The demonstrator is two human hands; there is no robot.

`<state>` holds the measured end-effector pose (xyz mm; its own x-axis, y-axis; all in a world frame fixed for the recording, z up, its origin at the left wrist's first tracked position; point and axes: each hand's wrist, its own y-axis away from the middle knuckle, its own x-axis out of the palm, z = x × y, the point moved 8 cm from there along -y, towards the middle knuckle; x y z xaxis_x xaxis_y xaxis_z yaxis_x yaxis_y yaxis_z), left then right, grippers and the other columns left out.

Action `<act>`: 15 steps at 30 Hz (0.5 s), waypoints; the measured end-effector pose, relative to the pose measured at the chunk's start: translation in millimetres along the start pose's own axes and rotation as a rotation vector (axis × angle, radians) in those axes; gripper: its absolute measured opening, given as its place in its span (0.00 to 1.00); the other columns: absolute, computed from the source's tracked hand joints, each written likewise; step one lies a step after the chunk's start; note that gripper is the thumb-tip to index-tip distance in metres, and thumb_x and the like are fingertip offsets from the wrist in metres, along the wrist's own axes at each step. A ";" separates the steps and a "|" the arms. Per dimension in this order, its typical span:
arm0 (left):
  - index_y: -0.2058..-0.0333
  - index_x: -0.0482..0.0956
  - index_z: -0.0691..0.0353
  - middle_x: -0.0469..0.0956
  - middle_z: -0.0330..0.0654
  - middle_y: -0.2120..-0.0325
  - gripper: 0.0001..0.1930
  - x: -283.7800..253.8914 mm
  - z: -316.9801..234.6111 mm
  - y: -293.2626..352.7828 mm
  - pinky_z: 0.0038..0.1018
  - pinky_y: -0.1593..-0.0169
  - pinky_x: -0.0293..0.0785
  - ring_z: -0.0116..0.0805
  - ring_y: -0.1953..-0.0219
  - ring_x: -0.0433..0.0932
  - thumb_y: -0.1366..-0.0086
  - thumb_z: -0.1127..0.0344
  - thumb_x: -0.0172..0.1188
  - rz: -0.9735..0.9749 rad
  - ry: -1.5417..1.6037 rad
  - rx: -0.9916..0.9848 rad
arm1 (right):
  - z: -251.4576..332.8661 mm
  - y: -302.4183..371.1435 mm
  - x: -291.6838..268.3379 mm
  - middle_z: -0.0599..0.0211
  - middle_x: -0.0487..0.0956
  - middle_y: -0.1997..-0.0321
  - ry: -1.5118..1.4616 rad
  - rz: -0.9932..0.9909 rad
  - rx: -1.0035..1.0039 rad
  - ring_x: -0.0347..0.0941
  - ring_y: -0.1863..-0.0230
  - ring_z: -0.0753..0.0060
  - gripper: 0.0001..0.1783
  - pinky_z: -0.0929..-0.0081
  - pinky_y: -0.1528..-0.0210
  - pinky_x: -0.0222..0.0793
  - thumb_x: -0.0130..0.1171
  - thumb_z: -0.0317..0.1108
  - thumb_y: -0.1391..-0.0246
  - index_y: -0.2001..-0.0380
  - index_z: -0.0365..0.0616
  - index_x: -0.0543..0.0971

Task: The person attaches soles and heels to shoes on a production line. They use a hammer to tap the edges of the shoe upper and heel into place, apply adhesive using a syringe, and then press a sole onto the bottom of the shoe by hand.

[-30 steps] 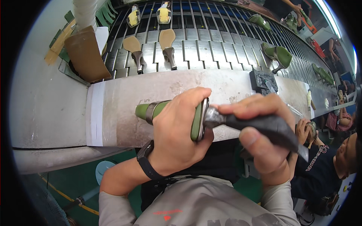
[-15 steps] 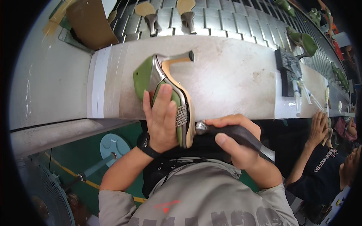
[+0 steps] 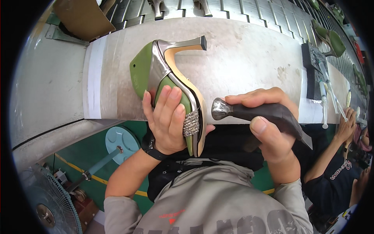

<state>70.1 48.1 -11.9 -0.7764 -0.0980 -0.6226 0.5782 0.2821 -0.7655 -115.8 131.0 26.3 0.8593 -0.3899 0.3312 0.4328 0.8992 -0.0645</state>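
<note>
My left hand (image 3: 166, 126) is closed around the front part of a high-heeled shoe (image 3: 160, 64), which lies on its side. The shoe has a metallic grey back and heel, a tan sole edge and a sparkling strap (image 3: 191, 123). A green shoe last (image 3: 141, 70) fills it and sticks out at the back. My right hand (image 3: 277, 140) grips a dark shoemaker's hammer (image 3: 269, 112) by its head. The round, worn steel face points toward the shoe's sole, a small gap away. A thin wedge end shows past my palm.
A pale worktop (image 3: 249, 50) runs before me, with a slatted metal conveyor (image 3: 249, 9) behind it carrying more shoes. At the right stand a dark block (image 3: 311, 64) and several syringes (image 3: 324, 103). Another person's hand (image 3: 345, 124) is beyond them. A fan (image 3: 48, 206) stands lower left.
The hammer has drawn back from the sole toward the right, opening a gap. The shoe remains in my left hand, and the view has shifted slightly.
</note>
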 end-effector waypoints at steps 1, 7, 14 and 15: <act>0.30 0.60 0.62 0.72 0.56 0.34 0.44 2.0 0.1 -0.5 0.65 0.25 0.52 0.57 0.32 0.73 0.31 0.37 0.65 0.003 -0.002 -0.006 | 2.1 -4.4 6.8 0.48 0.87 0.51 0.097 0.080 0.004 0.84 0.52 0.70 0.15 0.71 0.47 0.80 0.67 0.24 0.39 0.51 0.30 0.80; 0.31 0.61 0.61 0.72 0.55 0.35 0.41 4.9 5.0 -3.5 0.64 0.24 0.51 0.56 0.31 0.73 0.29 0.38 0.63 -0.024 -0.013 -0.052 | 3.5 -34.3 23.2 0.38 0.86 0.52 0.322 0.280 0.082 0.85 0.50 0.57 0.16 0.62 0.42 0.80 0.67 0.28 0.44 0.55 0.29 0.79; 0.34 0.64 0.60 0.74 0.53 0.36 0.29 2.4 7.3 0.3 0.66 0.24 0.52 0.53 0.32 0.74 0.25 0.51 0.61 -0.013 -0.023 -0.043 | 16.0 -10.8 40.4 0.49 0.88 0.60 0.460 0.341 -0.245 0.89 0.55 0.50 0.16 0.60 0.49 0.88 0.75 0.22 0.55 0.61 0.30 0.84; 0.33 0.59 0.70 0.68 0.66 0.35 0.38 4.6 4.5 2.0 0.69 0.27 0.57 0.63 0.32 0.71 0.27 0.45 0.60 0.054 -0.079 0.041 | 16.3 -7.8 41.6 0.49 0.88 0.60 0.464 0.342 -0.237 0.89 0.55 0.50 0.16 0.60 0.49 0.88 0.75 0.22 0.55 0.61 0.30 0.84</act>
<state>68.8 43.9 -17.0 -0.7226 -0.1594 -0.6726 0.6295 0.2503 -0.7356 -87.8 111.0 55.9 0.9658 -0.1814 -0.1852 0.1154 0.9407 -0.3191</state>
